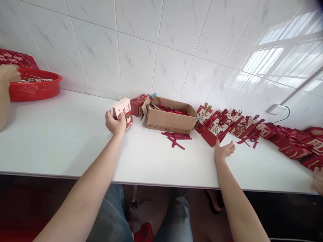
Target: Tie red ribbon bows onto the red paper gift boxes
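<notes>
My left hand (115,121) is closed around a small pink and red gift box (127,109), held upright above the white table. To the right, my right hand (224,150) has its fingers apart and holds nothing. Its thumb is close to a red gift box with a ribbon bow (216,130); whether they touch I cannot tell. Between my hands, an open cardboard box (170,122) holds many dark red ribbon strips. Several loose ribbon strips (176,137) lie on the table in front of it.
More tied gift boxes (242,127) line the wall, with a pile (295,144) at far right. A red plastic basket (35,90) is at far left, with another person's hand (11,73) over it. Another hand (318,179) shows at the right edge.
</notes>
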Action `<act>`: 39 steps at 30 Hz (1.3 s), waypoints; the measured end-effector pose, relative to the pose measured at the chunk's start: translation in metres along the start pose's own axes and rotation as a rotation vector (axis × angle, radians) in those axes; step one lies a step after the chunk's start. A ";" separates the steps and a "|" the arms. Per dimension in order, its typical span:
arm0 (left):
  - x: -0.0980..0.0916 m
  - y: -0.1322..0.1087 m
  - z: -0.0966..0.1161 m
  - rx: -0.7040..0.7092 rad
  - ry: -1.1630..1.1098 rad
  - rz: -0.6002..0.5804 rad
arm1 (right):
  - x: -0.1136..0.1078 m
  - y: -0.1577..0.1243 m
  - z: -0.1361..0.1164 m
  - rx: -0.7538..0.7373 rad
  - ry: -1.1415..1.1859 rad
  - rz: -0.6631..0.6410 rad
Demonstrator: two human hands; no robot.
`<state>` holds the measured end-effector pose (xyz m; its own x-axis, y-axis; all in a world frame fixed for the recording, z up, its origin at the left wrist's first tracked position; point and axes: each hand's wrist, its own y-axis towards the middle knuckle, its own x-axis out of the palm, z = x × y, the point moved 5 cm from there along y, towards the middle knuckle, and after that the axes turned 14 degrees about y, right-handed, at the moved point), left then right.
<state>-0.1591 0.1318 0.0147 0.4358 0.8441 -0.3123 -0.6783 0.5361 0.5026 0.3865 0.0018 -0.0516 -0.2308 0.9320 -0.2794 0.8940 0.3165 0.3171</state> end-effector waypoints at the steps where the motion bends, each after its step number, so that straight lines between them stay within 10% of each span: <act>1: -0.006 0.000 0.005 0.013 -0.036 0.032 | -0.003 -0.001 -0.005 -0.040 0.013 0.041; 7: -0.022 -0.017 0.048 0.209 -0.410 -0.196 | -0.007 -0.036 -0.089 -0.479 0.297 0.166; 14: 0.007 -0.084 0.071 0.193 -0.668 -0.772 | 0.069 -0.151 -0.192 -0.570 0.898 -0.793; 26: 0.012 -0.123 0.080 0.190 -0.717 -1.098 | 0.073 -0.184 -0.175 -0.668 0.817 -0.814; 39: 0.012 -0.116 0.076 0.184 -0.733 -0.914 | 0.093 -0.184 -0.162 -0.084 1.062 -1.059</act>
<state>-0.0302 0.0787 0.0136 0.9900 -0.0888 -0.1098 0.1298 0.8784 0.4599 0.1381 0.0584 0.0105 -0.9348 -0.0499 0.3516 0.1238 0.8823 0.4542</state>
